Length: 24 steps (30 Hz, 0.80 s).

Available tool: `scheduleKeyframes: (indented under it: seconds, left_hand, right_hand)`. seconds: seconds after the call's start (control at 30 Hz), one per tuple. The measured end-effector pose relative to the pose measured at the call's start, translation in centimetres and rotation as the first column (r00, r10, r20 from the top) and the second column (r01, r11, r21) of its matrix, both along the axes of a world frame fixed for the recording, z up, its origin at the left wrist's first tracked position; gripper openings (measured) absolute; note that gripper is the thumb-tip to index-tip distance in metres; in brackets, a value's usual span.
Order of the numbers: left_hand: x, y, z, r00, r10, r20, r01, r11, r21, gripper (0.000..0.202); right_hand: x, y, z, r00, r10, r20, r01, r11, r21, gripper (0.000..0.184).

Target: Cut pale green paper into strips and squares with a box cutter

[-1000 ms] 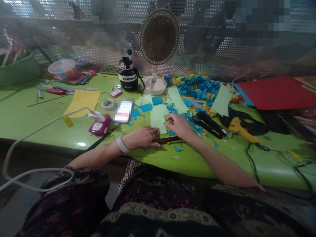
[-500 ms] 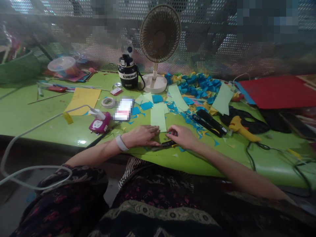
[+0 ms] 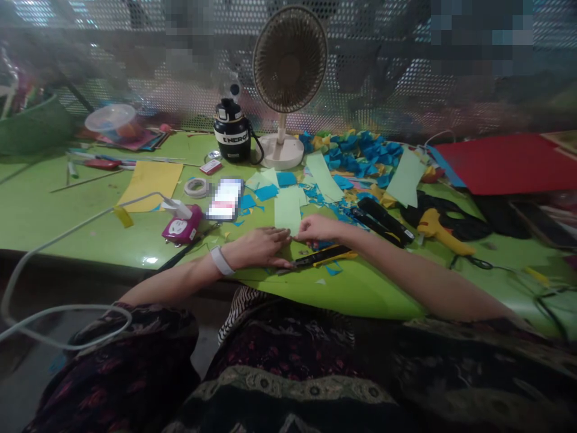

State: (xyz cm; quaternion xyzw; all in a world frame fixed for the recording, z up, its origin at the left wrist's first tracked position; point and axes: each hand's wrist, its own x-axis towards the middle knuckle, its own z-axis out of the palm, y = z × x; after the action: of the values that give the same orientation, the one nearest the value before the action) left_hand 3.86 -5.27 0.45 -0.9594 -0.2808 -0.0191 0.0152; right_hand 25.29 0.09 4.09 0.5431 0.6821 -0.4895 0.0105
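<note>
My left hand [image 3: 259,248] lies flat on the green table top [image 3: 90,231], its fingertips close to the lower end of a pale green paper strip [image 3: 288,209]. My right hand [image 3: 319,229] reaches in from the right, with its curled fingers at that strip's lower right edge. Whether those fingers pinch the paper is hard to see. A black-and-yellow cutting tool [image 3: 325,255] lies just below my right hand, and its thin tip runs under my left fingers. Small blue paper scraps [image 3: 333,270] are scattered around it.
Behind my hands stand a desk fan [image 3: 290,60] and a black flask [image 3: 231,132]. A phone [image 3: 225,199], tape roll [image 3: 196,187] and pink plug device [image 3: 178,225] lie left; a yellow glue gun [image 3: 439,231] and red sheet [image 3: 505,163] lie right.
My right hand has moved up and left onto the green strip's edge. The black-and-yellow tool now lies more fully in view, further right. My left hand has hardly moved.
</note>
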Motion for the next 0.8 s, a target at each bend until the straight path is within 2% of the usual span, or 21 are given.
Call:
scheduleKeyframes:
  seconds: [0.17, 0.43, 0.57, 0.7, 0.8]
  left_hand:
    - [-0.1, 0.0, 0.0, 1.0, -0.003, 0.029, 0.004, 1.0, -0.004, 0.077]
    - [-0.1, 0.0, 0.2, 1.0, 0.011, 0.001, -0.011, 1.0, -0.02, 0.079]
    - [-0.1, 0.0, 0.2, 1.0, 0.024, 0.005, -0.024, 0.999, -0.04, 0.078]
    - [-0.9, 0.1, 0.1, 0.999, 0.02, 0.042, -0.017, 0.997, -0.082, 0.069]
    - [-2.1, 0.2, 0.5, 0.997, 0.017, 0.081, -0.006, 0.992, -0.124, 0.054]
  right_hand:
    - [0.0, 0.2, -0.1, 0.998, 0.027, 0.05, -0.025, 0.999, -0.033, 0.032]
    - [1.9, 1.4, -0.4, 0.989, 0.07, 0.131, -0.061, 0.996, -0.071, 0.05]
    - [2.7, 1.9, -0.7, 0.987, 0.103, 0.121, -0.093, 0.992, -0.083, 0.054]
    - [2.8, 2.2, -1.1, 0.988, 0.111, 0.107, -0.101, 0.99, -0.098, 0.053]
    - [2.8, 2.2, -1.2, 0.989, 0.114, 0.097, -0.104, 0.989, -0.101, 0.052]
